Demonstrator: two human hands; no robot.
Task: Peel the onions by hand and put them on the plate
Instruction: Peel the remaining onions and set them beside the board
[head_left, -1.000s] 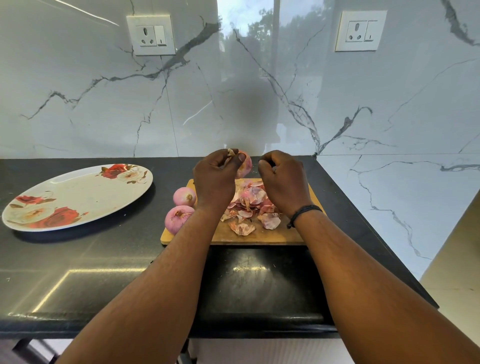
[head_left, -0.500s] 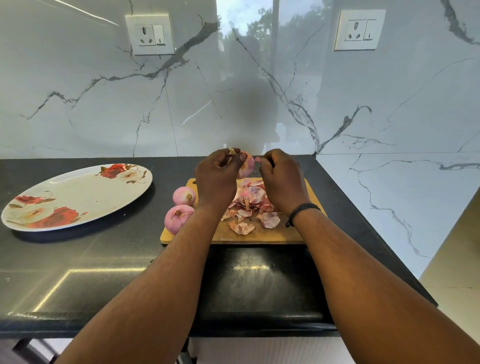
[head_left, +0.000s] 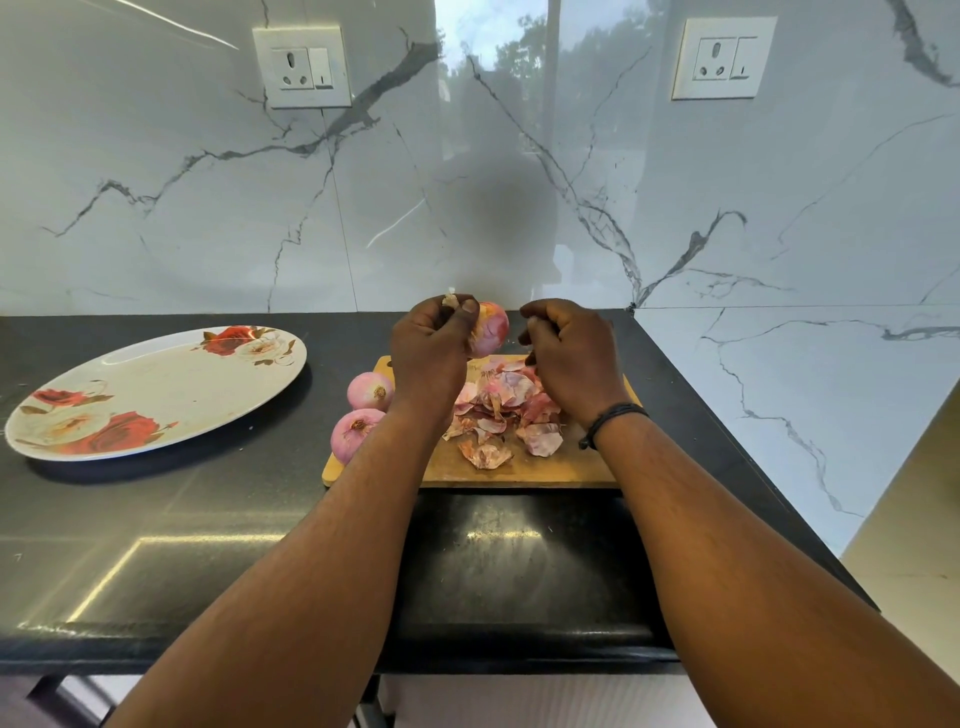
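My left hand (head_left: 431, 353) grips a pink, partly peeled onion (head_left: 492, 330) above the far edge of the wooden cutting board (head_left: 550, 470); a dry stem tip sticks out above its fingers. Just to the right of the onion, my right hand (head_left: 571, 358) has its fingers curled and seems to pinch a small scrap of skin at their tips. Two more onions (head_left: 370, 391) (head_left: 358, 428) lie at the board's left edge. A pile of loose skins (head_left: 498, 415) covers the board's middle. The flowered oval plate (head_left: 156, 395) sits to the left with nothing on it.
The board and plate rest on a black counter (head_left: 234, 519) whose front edge is near me. A marble wall with two sockets (head_left: 301, 67) (head_left: 724, 57) stands behind. The counter ends at a side wall on the right.
My right hand has pulled a little right and down, away from the onion it was touching. My left hand has turned the onion slightly, showing more of its side.
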